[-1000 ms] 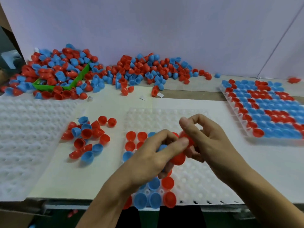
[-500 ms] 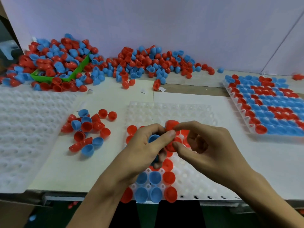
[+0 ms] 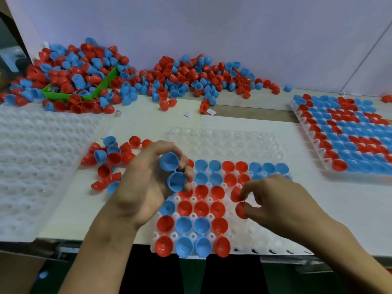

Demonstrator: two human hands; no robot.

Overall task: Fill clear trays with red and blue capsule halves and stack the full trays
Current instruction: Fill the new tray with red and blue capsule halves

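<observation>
Left hand: my left hand (image 3: 146, 183) sits palm-up over the near-left part of the clear tray, fingers curled around two blue capsule halves (image 3: 172, 171), open sides facing me, one above the other.
Right hand: my right hand (image 3: 275, 200) is low over the tray's right side, thumb and forefinger pinching one red capsule half (image 3: 240, 210) just over an open pocket, the other fingers loosely bent.
Tray in work: the clear tray (image 3: 265, 240) lies right in front of me at the table's near edge, its left part filled with red and blue halves, open sides up; the far rows and the right side show bare pockets.
Loose supply: a small heap of capsule halves (image 3: 110, 158) lies on the white sheet just left of the tray, partly behind my left hand.
Full tray: a filled tray (image 3: 347, 134) of red and blue halves sits well apart on the right; whether more trays lie under it, I cannot tell.
Empty trays: a block of clear empty trays (image 3: 31, 162) lies at far left.
Big piles: two large mounds of capsule halves (image 3: 201, 77) run along the back wall, the left mound spilling over a green bin (image 3: 101, 85).
</observation>
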